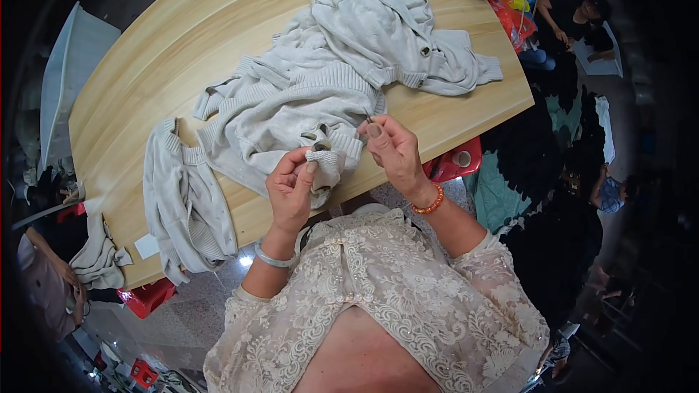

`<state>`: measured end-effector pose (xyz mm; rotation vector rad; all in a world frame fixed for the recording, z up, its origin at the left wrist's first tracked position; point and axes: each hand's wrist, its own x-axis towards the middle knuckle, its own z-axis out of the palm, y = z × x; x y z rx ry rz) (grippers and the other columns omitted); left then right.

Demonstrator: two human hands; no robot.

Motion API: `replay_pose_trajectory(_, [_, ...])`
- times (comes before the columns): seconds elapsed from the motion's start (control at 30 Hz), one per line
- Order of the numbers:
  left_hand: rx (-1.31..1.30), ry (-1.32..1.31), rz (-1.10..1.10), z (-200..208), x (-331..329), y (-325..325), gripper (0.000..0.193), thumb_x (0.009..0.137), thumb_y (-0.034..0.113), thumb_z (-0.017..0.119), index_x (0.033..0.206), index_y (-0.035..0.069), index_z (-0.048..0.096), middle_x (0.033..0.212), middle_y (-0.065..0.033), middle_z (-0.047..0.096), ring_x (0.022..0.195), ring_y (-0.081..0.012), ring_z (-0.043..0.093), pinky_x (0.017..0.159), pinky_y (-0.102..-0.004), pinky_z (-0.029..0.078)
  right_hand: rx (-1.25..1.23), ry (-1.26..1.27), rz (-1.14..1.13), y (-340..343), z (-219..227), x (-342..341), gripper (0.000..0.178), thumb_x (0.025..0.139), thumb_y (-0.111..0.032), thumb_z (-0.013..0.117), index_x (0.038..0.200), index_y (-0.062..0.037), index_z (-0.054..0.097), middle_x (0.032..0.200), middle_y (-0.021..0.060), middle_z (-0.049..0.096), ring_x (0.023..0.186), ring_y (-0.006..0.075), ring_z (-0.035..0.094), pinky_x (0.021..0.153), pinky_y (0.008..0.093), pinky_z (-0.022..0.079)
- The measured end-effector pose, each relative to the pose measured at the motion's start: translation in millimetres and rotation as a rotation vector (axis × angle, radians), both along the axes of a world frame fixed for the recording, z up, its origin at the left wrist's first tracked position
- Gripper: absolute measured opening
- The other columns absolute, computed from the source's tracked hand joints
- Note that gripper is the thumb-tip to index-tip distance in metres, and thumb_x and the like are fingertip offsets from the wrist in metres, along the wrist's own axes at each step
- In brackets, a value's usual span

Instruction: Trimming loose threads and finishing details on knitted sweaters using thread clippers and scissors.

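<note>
A light grey knitted cardigan (266, 127) with a ribbed hem lies bunched on the table in front of me, its near edge raised. My left hand (290, 188) is closed in a pinch on that edge, beside a dark button (320, 146). To the right, my right hand (393, 151) is closed too, thumb against forefinger, just off the cloth. From its fingertips a thin dark tip sticks out, too small to name. Any thread between the hands cannot be made out.
More grey cardigans lie on the wooden table (145, 51): one beyond (371, 14), one at the left (186, 196). A red stool (466, 160) bearing a cup stands at right, near dark and green cloth heaps. Other people sit at both sides.
</note>
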<state>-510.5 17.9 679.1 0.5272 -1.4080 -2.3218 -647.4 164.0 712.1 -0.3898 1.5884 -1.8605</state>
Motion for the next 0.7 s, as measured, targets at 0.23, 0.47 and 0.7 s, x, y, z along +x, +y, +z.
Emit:
replay_pose_trajectory(0.23, [0.073, 0.011, -0.073, -0.4, -2.1, -0.3, 0.027, 0.091, 0.009, 0.059, 0.115, -0.004, 0.056, 0.102, -0.0037, 0.063, 0.088, -0.0062, 0.057, 0.078, -0.0191, 0.044, 0.047, 0.028, 0.152, -14.8, 5.6, 1.6, 0.025, 0.089, -0.015, 0.065, 0.107, 0.0021, 0.060, 0.074, -0.0067, 0.052, 0.070, 0.0004, 0.044, 0.061, 0.0166, 0.037])
replay_pose_trajectory(0.47, [0.068, -0.029, -0.110, 3.0, -11.9, -10.2, 0.026, 0.091, 0.010, 0.060, 0.113, -0.004, 0.057, 0.101, -0.0032, 0.063, 0.089, -0.0072, 0.057, 0.080, -0.0205, 0.045, 0.270, 0.250, -0.009, -23.5, -16.7, -19.7, 0.021, 0.092, -0.018, 0.060, 0.096, 0.0021, 0.063, 0.080, 0.0010, 0.063, 0.076, 0.0045, 0.055, 0.067, 0.0210, 0.046])
replay_pose_trajectory(0.7, [0.138, -0.039, -0.113, 2.9, -19.0, -11.6, 0.031, 0.091, 0.008, 0.059, 0.119, -0.002, 0.053, 0.101, -0.0035, 0.064, 0.088, -0.0060, 0.058, 0.077, -0.0192, 0.046, 0.237, 0.430, 0.242, -28.7, -4.4, -7.5, 0.020, 0.087, -0.007, 0.064, 0.103, 0.0037, 0.062, 0.084, -0.0024, 0.060, 0.075, 0.0025, 0.050, 0.065, 0.0193, 0.043])
